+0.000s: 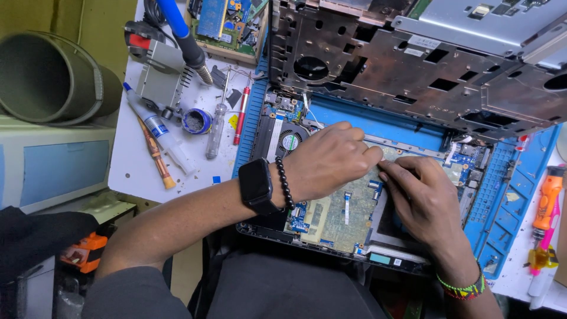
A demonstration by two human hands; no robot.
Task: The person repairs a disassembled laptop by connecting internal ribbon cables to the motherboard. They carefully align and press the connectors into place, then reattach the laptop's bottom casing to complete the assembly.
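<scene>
Fingers [371, 155] of the left hand [328, 160] and right hand [422, 198] meet, narrowly pinched, at the circuit board [342, 212] in the open laptop base [331, 236]; what they grip is hidden; small, steady pressure suits thin ribbon connectors; around lie a blue ribbed mat [508, 195], a scuffed metal chassis [413, 65], and a cluttered desk [127, 171].

I see my left hand [328, 159] and right hand [422, 198] meeting fingertip to fingertip on the opened laptop's green circuit board [342, 215], over a blue mat [502, 195]. A fan [289, 142] sits far left; the metal chassis [401, 65] lies beyond.
</scene>
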